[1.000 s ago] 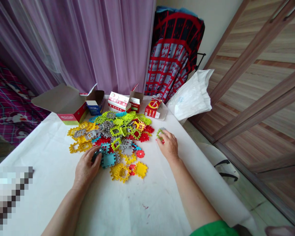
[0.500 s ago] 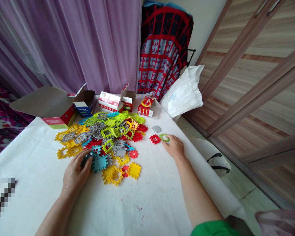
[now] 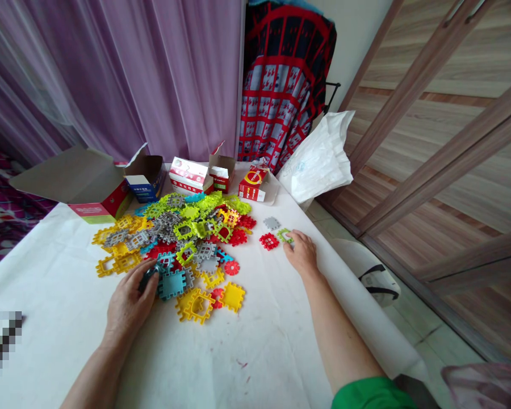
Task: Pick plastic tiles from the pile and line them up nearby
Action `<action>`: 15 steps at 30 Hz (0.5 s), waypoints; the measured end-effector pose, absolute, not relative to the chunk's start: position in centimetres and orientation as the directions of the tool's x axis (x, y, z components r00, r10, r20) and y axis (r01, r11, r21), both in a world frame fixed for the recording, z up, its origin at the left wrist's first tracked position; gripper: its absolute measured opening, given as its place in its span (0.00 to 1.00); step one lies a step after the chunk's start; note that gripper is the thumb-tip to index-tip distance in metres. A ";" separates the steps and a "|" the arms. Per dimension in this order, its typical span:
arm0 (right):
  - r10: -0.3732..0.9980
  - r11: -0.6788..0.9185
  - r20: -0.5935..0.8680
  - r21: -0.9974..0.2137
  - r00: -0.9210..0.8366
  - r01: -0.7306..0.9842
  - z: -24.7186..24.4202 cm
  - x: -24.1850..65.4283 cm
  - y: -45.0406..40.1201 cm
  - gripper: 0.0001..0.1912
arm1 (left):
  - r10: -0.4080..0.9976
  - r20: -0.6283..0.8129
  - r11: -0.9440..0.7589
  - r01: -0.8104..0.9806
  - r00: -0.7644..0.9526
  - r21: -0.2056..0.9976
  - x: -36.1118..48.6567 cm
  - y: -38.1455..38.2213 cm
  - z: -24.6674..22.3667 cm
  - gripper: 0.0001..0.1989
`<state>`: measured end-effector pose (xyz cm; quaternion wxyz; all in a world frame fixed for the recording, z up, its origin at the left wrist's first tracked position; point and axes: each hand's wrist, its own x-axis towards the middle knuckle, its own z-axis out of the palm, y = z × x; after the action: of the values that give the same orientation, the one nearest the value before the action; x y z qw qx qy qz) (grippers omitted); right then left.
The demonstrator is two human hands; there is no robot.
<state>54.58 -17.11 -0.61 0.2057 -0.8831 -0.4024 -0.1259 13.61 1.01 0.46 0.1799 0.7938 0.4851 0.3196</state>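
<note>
A large heap of interlocking plastic waffle blocks (image 3: pixel 170 238) in yellow, grey, lime, red and blue lies on the white-covered table (image 3: pixel 55 301). My left hand (image 3: pixel 130 301) rests at the heap's near edge, its fingers closed on a dark block (image 3: pixel 149 278) beside a blue block (image 3: pixel 172 284). To the right of the heap, my right hand (image 3: pixel 301 253) has its fingertips on a lime-green frame block (image 3: pixel 284 235). Just left of that hand lie a red block (image 3: pixel 268 241) and a grey block (image 3: pixel 272 222), apart from each other.
Several open cardboard boxes (image 3: pixel 85 182) and small cartons (image 3: pixel 190 175) stand along the table's far edge. A white plastic bag (image 3: pixel 317 159) lies beyond the far right corner. Purple curtains (image 3: pixel 153 74) hang behind, and a wood-patterned wardrobe (image 3: pixel 434 142) stands right.
The grey and red blocks now lie separately on the table, and my right hand has moved right to the lime-green block. My left hand stays at the heap. The view has turned slightly left.
</note>
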 end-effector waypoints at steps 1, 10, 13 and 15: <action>0.652 -0.587 0.409 -0.261 0.639 0.766 -0.4 54.3 -17.1 0.14 | 0.883 0.336 -0.469 0.651 0.328 0.597 13.6 1.1 0.4 0.26; 0.756 -0.516 0.396 -0.127 0.521 0.847 1.6 50.1 -15.9 0.17 | 0.876 0.350 -0.482 0.651 0.333 0.586 13.3 1.3 -0.1 0.25; 0.759 -0.550 0.360 -0.089 0.542 0.830 1.8 49.5 -15.5 0.18 | 0.869 0.361 -0.494 0.643 0.339 0.585 13.3 1.4 -0.2 0.24; 0.758 -0.565 0.345 -0.077 0.554 0.821 1.9 49.3 -15.3 0.17 | 0.863 0.372 -0.503 0.639 0.341 0.581 13.4 1.5 -0.3 0.23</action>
<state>49.31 -15.28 1.89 0.1150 -0.8739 -0.4517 -0.1377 13.35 1.45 -0.31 0.1691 0.8013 0.4687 0.3310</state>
